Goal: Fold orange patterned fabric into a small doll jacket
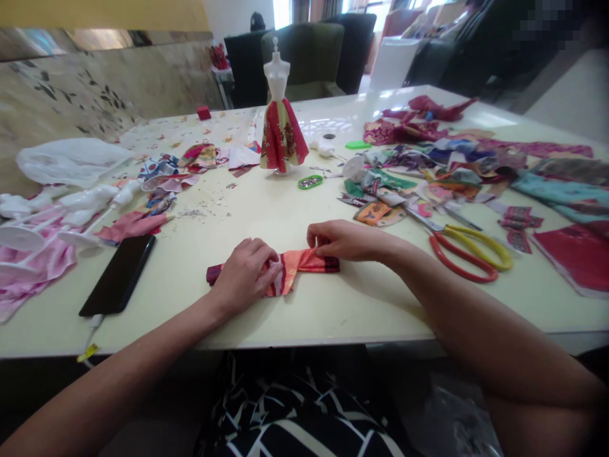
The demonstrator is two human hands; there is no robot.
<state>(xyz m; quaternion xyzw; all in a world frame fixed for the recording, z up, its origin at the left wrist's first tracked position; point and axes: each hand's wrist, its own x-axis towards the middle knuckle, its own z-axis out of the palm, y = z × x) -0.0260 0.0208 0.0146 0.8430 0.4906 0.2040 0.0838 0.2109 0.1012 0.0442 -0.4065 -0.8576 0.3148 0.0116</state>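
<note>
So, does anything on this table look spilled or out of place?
Two things, perhaps. Tiny bits lie scattered beyond the left hand, as if spilled; I can't tell what they are. And white mannequins lie tipped over at the far left, while the skirted mannequin stands upright.

No lettering, number or brand can be read.

The head camera is looking forward and down over the lap [304, 412], catching the left hand [245, 271] and right hand [339, 240] nearby and chairs [307, 54] beyond the table [252, 212].
</note>
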